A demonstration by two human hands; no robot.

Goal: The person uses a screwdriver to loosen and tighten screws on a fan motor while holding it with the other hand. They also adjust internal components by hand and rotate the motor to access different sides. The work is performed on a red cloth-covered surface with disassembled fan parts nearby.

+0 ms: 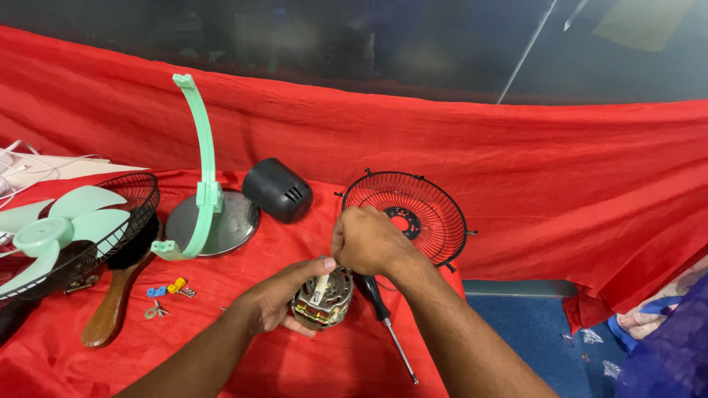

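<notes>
Nearest the camera, the left hand (pixel 276 298) cups a bare fan motor (pixel 322 298) from the side, its fingers wrapped around the copper-wound body just above the red-draped tabletop (pixel 317 368). The right hand (pixel 365 242) comes down on the motor's top, fingers closed in a pinch on a small pale part there; what exactly it grips is hidden. A screwdriver (pixel 385 317) lies just beside the motor, under the right forearm. By the look of it the fan is already well stripped down: to the left lie small loose fasteners (pixel 168 291) and a wooden-handled brush (pixel 118 291); farther back stand the round metal base (pixel 221 221) with its green bracket (pixel 200 147), the black motor cover (pixel 278 190), one wire guard (pixel 413 214) propped up, and the green blade (pixel 59 225) resting in the other guard (pixel 136 193). Only the motor itself seems left to work on.
</notes>
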